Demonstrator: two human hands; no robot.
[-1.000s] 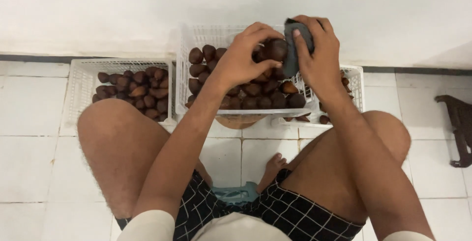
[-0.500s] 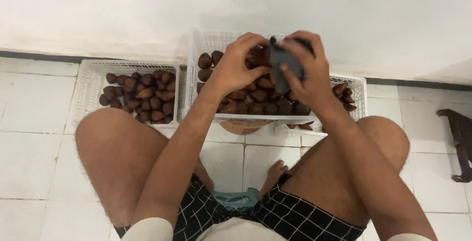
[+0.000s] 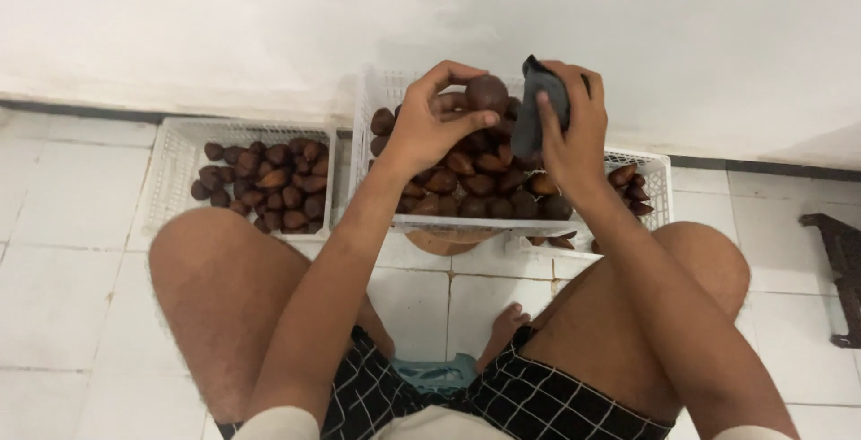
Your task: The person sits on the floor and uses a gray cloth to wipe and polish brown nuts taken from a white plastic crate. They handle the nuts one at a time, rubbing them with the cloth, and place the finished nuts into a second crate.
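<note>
At the top middle of the frame, the left hand (image 3: 429, 130) pinches a brown fruit (image 3: 486, 92) in its fingertips, above the middle basket (image 3: 377, 90). Just to its right, the right hand (image 3: 574, 130) is closed around a dark cloth (image 3: 536, 104). More fruit fills the left basket (image 3: 170, 157).

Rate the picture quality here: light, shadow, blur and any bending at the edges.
Head view: soft, even light, no glare; the wall shows faint mottled shading. Both hands, the left hand with its fruit and the right hand with a dark cloth, are sharp. Floor tile lines curve slightly near the edges.
</note>
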